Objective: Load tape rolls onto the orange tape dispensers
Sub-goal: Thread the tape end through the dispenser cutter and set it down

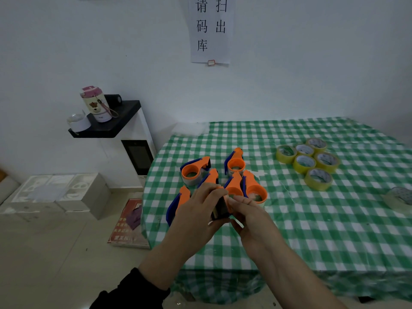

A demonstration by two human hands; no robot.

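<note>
Several orange tape dispensers with blue handles lie clustered on the green checked table (312,230); one at the back left (194,171) and one at the back (235,162) carry rolls. My left hand (198,215) grips a dispenser (220,209) held above the table's near left edge, its dark toothed end facing me. My right hand (247,216) pinches at that end with thumb and fingertips. Several yellowish tape rolls (308,161) sit grouped at the back right. Another clear roll (399,197) lies at the right edge.
A white cabinet with a black top (111,121) stands left of the table, holding a pink-lidded bottle (95,103). Grey foam boxes (60,192) and a red sign (129,221) lie on the floor. A paper notice (210,30) hangs on the wall.
</note>
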